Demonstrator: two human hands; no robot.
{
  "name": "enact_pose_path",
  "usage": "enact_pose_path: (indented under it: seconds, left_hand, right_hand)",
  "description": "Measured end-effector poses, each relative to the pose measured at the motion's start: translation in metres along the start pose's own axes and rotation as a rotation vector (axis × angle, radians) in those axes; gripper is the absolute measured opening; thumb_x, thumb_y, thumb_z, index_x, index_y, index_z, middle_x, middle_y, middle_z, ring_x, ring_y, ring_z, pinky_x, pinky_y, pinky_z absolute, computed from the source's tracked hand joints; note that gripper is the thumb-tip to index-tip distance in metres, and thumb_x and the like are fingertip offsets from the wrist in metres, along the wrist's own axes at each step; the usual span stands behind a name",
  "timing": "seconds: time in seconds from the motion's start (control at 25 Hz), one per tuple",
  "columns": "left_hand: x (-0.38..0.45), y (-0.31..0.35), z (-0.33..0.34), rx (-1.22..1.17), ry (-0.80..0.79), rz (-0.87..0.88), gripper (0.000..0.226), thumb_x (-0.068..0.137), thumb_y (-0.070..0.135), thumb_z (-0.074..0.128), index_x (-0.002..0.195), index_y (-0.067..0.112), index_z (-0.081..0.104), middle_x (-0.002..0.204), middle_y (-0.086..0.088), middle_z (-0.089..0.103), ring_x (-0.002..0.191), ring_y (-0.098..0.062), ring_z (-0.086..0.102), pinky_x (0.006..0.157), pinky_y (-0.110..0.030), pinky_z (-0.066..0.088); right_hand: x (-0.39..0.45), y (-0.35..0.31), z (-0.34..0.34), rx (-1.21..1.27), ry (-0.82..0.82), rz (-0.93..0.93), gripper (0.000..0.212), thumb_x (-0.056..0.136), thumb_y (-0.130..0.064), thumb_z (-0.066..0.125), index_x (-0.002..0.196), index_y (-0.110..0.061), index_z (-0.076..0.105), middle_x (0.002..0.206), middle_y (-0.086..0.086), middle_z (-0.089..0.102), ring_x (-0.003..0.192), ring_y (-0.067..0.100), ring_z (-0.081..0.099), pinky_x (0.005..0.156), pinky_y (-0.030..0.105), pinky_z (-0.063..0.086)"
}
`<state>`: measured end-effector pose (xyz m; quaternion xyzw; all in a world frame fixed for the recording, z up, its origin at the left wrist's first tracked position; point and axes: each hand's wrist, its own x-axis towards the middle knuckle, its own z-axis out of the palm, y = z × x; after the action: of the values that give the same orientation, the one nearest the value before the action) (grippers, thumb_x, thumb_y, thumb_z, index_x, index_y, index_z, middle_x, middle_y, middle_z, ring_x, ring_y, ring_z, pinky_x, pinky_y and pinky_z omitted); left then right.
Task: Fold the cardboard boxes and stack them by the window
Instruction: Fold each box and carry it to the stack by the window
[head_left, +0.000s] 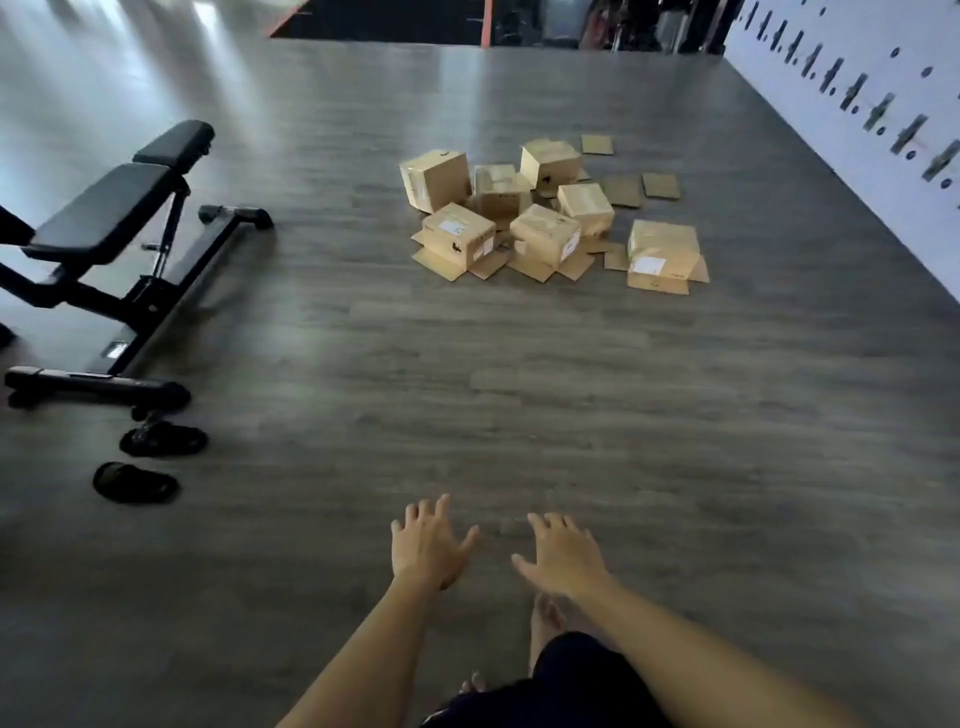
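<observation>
I am holding both arms out ahead of me, palms down, nothing in them. My left hand (427, 540) is spreading its fingers loosely; my right hand (563, 553) is doing the same, thumb out. Neither is touching anything.

The cardboard boxes (550, 213) are lying in a loose heap on the floor (519, 389), well apart from my hands and farther off. Taking that heap as the marker: flat cardboard pieces (641, 188) are scattering just beyond it and to its right; the white wall (857, 130) is running past its right side; the weight bench (119, 244) is standing well to its left, with a pair of black sandals (148, 462) nearer to me than the bench.

Step in hand, as I judge it: the approach, no box folded or stacked yet. Next move is calling for closing on the heap, taking the nearest box, and flattening it.

Hard to make out: several boxes are showing splayed flaps, but whether they are taped I cannot tell. The labels are unreadable. Bright glare is washing the floor far left of the heap; no window is plainly showing. My feet are partly hidden.
</observation>
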<state>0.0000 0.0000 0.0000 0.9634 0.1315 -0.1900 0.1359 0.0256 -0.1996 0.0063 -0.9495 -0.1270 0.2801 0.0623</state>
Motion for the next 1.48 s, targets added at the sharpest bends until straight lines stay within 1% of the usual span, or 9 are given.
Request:
enact_pose_path:
  seconds: [0.24, 0.4, 0.56, 0.72, 0.88, 1.04, 1.16, 1.28, 1.48]
  left_hand:
    - [0.058, 0.032, -0.018, 0.038, -0.039, 0.023, 0.080, 0.091, 0.069, 0.037, 0.156, 0.023, 0.025, 0.152, -0.002, 0.040, 0.141, -0.026, 0.032, 0.112, -0.047, 0.028]
    - [0.128, 0.044, -0.064, 0.056, -0.028, -0.004, 0.081, 0.091, 0.066, 0.041, 0.156, 0.022, 0.023, 0.153, -0.004, 0.039, 0.142, -0.026, 0.031, 0.113, -0.046, 0.028]
    - [0.197, 0.059, -0.110, 0.049, 0.020, -0.069, 0.079, 0.093, 0.062, 0.044, 0.156, 0.021, 0.021, 0.154, -0.005, 0.037, 0.142, -0.027, 0.030, 0.112, -0.045, 0.029]
    - [0.254, 0.096, -0.130, -0.006, 0.037, -0.071, 0.077, 0.092, 0.065, 0.044, 0.155, 0.025, 0.024, 0.153, -0.003, 0.039, 0.141, -0.025, 0.031, 0.112, -0.045, 0.031]
    - [0.295, 0.097, -0.141, -0.035, 0.014, -0.066, 0.075, 0.091, 0.065, 0.045, 0.153, 0.027, 0.027, 0.150, -0.004, 0.042, 0.140, -0.027, 0.033, 0.110, -0.047, 0.031]
    - [0.355, 0.071, -0.158, -0.038, -0.030, -0.074, 0.075, 0.091, 0.062, 0.047, 0.153, 0.025, 0.026, 0.150, -0.005, 0.041, 0.139, -0.027, 0.034, 0.109, -0.048, 0.032]
    - [0.414, 0.050, -0.186, -0.039, -0.037, -0.048, 0.075, 0.089, 0.059, 0.048, 0.152, 0.024, 0.028, 0.150, -0.005, 0.042, 0.139, -0.028, 0.033, 0.108, -0.047, 0.032]
    - [0.475, 0.024, -0.226, -0.019, -0.025, -0.023, 0.076, 0.088, 0.061, 0.050, 0.150, 0.023, 0.031, 0.148, -0.005, 0.044, 0.139, -0.027, 0.034, 0.108, -0.047, 0.033]
    - [0.573, -0.026, -0.284, -0.017, -0.015, -0.038, 0.077, 0.089, 0.063, 0.047, 0.152, 0.023, 0.029, 0.149, -0.006, 0.042, 0.139, -0.028, 0.033, 0.109, -0.048, 0.031]
  right_hand:
    - [0.060, 0.032, -0.030, 0.006, -0.022, 0.080, 0.079, 0.090, -0.065, 0.046, 0.153, -0.020, 0.030, 0.149, 0.006, 0.042, 0.137, 0.027, 0.039, 0.107, 0.045, 0.039]
    - [0.131, 0.050, -0.076, 0.080, 0.003, 0.113, 0.078, 0.091, -0.065, 0.045, 0.153, -0.021, 0.030, 0.150, 0.005, 0.042, 0.137, 0.027, 0.041, 0.106, 0.043, 0.041]
    - [0.195, 0.057, -0.121, 0.164, 0.028, 0.100, 0.079, 0.090, -0.067, 0.044, 0.154, -0.022, 0.029, 0.152, 0.004, 0.040, 0.137, 0.026, 0.041, 0.106, 0.042, 0.042]
    - [0.246, 0.071, -0.144, 0.111, -0.020, 0.146, 0.078, 0.091, -0.066, 0.046, 0.153, -0.021, 0.031, 0.152, 0.005, 0.041, 0.138, 0.027, 0.041, 0.108, 0.041, 0.041]
    - [0.286, 0.070, -0.162, 0.097, -0.070, 0.145, 0.076, 0.091, -0.063, 0.049, 0.151, -0.019, 0.032, 0.149, 0.005, 0.042, 0.136, 0.028, 0.041, 0.106, 0.041, 0.043]
    - [0.354, 0.047, -0.192, 0.096, -0.124, 0.116, 0.077, 0.094, -0.062, 0.047, 0.154, -0.018, 0.028, 0.153, 0.006, 0.038, 0.139, 0.029, 0.038, 0.108, 0.044, 0.040]
    - [0.406, 0.015, -0.222, 0.072, -0.073, 0.118, 0.078, 0.093, -0.063, 0.047, 0.153, -0.017, 0.029, 0.152, 0.008, 0.040, 0.137, 0.030, 0.040, 0.105, 0.041, 0.041]
    - [0.461, -0.023, -0.267, 0.099, -0.047, 0.139, 0.076, 0.092, -0.062, 0.049, 0.151, -0.018, 0.031, 0.151, 0.008, 0.041, 0.137, 0.030, 0.041, 0.104, 0.043, 0.042]
    - [0.558, -0.094, -0.336, 0.125, -0.017, 0.120, 0.076, 0.094, -0.059, 0.049, 0.154, -0.017, 0.028, 0.154, 0.008, 0.036, 0.140, 0.030, 0.037, 0.109, 0.043, 0.039]
